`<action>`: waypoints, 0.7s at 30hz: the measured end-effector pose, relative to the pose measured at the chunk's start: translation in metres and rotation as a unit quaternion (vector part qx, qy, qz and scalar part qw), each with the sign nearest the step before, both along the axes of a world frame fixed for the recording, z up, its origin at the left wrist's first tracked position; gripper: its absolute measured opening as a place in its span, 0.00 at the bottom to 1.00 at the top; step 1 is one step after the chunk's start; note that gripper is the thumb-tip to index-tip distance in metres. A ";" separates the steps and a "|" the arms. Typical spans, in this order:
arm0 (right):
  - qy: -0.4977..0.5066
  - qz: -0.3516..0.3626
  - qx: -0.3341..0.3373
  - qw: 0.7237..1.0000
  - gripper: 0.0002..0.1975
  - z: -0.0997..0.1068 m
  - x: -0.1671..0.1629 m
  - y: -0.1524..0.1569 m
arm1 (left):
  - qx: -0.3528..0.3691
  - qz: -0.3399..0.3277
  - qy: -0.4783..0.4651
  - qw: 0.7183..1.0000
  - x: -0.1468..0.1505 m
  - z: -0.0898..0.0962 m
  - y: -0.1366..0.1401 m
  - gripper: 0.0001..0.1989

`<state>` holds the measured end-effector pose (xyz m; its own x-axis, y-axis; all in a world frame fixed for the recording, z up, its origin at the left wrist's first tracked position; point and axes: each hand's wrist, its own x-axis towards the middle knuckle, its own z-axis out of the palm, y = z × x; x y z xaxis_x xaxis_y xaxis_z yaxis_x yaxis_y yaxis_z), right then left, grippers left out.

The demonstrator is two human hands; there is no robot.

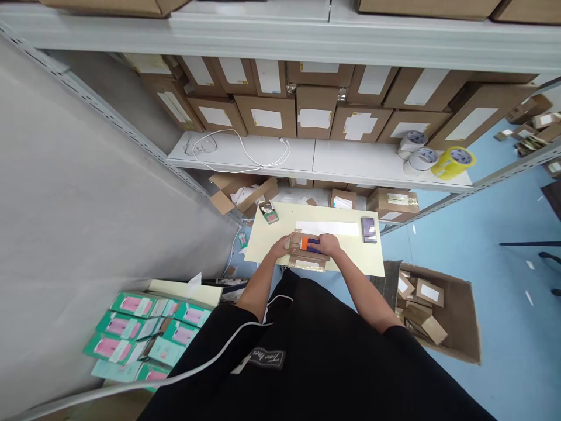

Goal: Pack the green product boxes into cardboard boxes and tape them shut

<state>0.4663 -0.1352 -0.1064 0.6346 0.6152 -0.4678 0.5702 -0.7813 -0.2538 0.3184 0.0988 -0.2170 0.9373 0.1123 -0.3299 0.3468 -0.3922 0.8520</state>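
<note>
While right fingers [324, 240] grip a tool [304, 244] and left fingers [287, 239] a carton [307, 255], a phone [369, 230] lies nearby.

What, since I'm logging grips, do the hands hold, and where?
The right hand holds an orange and dark blue tool by its blue end; the left hand touches a brown cardboard box at its left end, grip unclear.

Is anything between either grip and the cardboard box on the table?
On the right, yes: the orange-and-blue tool held in the right grip lies over the box. Nothing visible separates the left grip from the box's left end.
</note>
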 end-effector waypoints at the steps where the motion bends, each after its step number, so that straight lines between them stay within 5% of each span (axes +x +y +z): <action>1: 0.000 -0.002 -0.009 1.000 0.36 0.002 0.001 -0.004 | -0.012 0.005 0.002 1.000 0.000 0.000 -0.001 0.51; 5: 0.000 -0.026 -0.034 0.999 0.38 0.010 0.013 -0.036 | -0.034 0.027 0.025 0.999 -0.001 0.003 -0.003 0.52; 14: -0.008 -0.109 -0.112 0.988 0.36 0.019 0.065 -0.160 | -0.034 0.036 0.028 0.998 0.002 -0.003 0.000 0.50; 21: -0.001 -0.137 -0.135 0.981 0.33 0.011 0.071 -0.154 | 0.020 0.030 0.028 0.999 0.004 -0.004 0.000 0.50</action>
<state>0.5368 -0.2890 -0.0958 0.7603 0.2745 -0.5886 0.3290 -0.9442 -0.0154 0.3221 0.0984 -0.2208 0.9083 0.1824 -0.3764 0.4183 -0.4017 0.8147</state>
